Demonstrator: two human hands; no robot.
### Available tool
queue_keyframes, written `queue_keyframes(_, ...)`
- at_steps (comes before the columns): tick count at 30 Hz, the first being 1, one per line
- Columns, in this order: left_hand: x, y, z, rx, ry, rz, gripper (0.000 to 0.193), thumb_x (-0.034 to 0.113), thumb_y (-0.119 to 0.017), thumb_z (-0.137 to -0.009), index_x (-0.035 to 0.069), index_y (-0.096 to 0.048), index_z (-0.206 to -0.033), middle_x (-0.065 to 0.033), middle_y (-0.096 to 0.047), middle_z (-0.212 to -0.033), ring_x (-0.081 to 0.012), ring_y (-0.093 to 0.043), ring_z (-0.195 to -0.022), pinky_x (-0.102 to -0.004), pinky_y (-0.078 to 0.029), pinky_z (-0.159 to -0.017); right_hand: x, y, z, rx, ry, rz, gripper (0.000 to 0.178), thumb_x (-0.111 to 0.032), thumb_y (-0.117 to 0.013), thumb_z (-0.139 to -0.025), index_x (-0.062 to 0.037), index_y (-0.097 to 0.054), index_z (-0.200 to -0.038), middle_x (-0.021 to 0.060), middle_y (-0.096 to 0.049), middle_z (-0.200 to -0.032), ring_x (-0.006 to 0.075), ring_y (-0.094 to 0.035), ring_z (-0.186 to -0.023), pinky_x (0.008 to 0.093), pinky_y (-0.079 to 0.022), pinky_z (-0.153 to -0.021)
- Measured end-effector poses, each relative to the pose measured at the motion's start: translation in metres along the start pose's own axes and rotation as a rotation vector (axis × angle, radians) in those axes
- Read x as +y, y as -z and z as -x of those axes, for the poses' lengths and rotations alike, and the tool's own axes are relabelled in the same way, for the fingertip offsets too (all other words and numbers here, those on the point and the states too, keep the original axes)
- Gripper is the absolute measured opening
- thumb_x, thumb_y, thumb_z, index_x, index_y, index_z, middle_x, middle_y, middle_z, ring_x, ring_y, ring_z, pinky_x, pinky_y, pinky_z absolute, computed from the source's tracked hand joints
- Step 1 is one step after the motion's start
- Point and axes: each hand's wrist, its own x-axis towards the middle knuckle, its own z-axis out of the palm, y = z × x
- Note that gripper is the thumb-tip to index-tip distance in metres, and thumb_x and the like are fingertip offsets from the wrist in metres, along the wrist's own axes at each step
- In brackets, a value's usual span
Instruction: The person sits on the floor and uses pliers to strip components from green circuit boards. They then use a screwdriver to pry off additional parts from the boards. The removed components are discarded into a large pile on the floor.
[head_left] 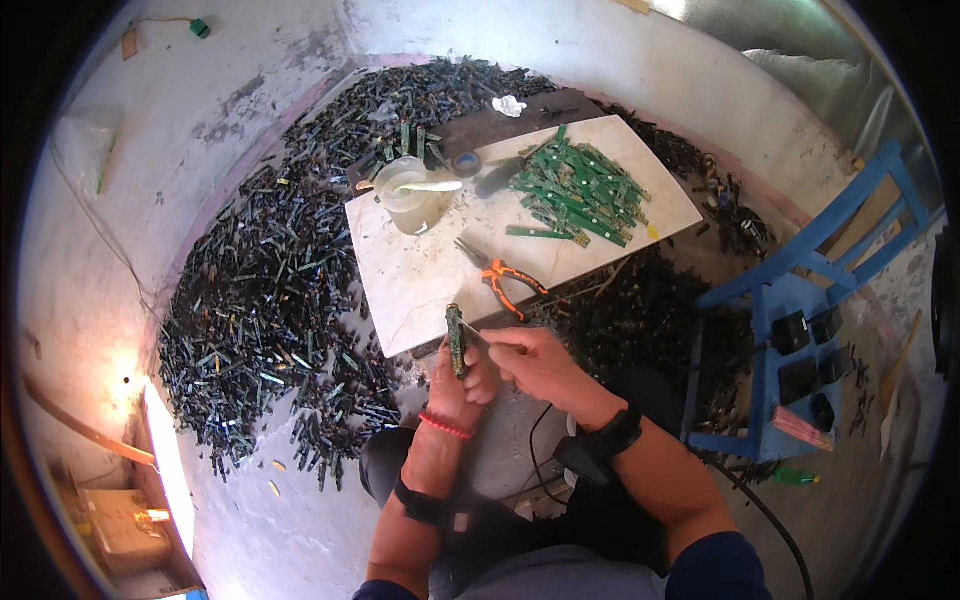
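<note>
My left hand (464, 385) is closed around a narrow dark green circuit board piece (456, 340), held upright just off the near edge of the table. My right hand (530, 362) pinches a thin metal tool (470, 328), whose tip meets the board's side near the top; its exact kind is too small to make out. Beyond my hands, pliers (500, 278) with orange and black handles lie on the pale tabletop (410, 300). A heap of green circuit board strips (580, 190) covers the table's far right part.
A translucent plastic tub (408, 205) with a pale stick across it stands at the table's left, near a roll of blue tape (467, 163). Dark board pieces (270, 310) cover the floor around the table. A blue chair (770, 300) holding small black boxes stands right.
</note>
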Motion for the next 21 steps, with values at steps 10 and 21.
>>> queue_keyframes(10,-0.003,0.002,0.0,0.108,-0.056,-0.113,0.045,0.056,-0.035,-0.092,0.014,-0.044,-0.077,0.003,-0.03,-0.05,-0.0091,-0.022,-0.038,-0.0231,-0.019,-0.036,-0.017,-0.002,0.01,-0.065,-0.303,-0.49,0.035,-0.014,-0.051,-0.09,-0.0049,-0.053,-0.123,0.001,-0.051,-0.073,0.0062,-0.045,-0.052,0.0211,-0.035,-0.042)
queue_keyframes(21,0.008,-0.01,-0.003,0.198,0.02,-0.032,0.044,0.05,-0.03,-0.095,0.015,-0.045,-0.074,0.0047,-0.026,-0.048,-0.0082,-0.019,-0.038,-0.0228,-0.018,-0.038,-0.008,-0.02,0.014,0.239,0.306,0.863,0.027,-0.011,-0.053,-0.085,-0.005,-0.062,-0.109,0.0181,-0.061,-0.073,0.0278,-0.061,-0.062,0.0314,-0.048,-0.055)
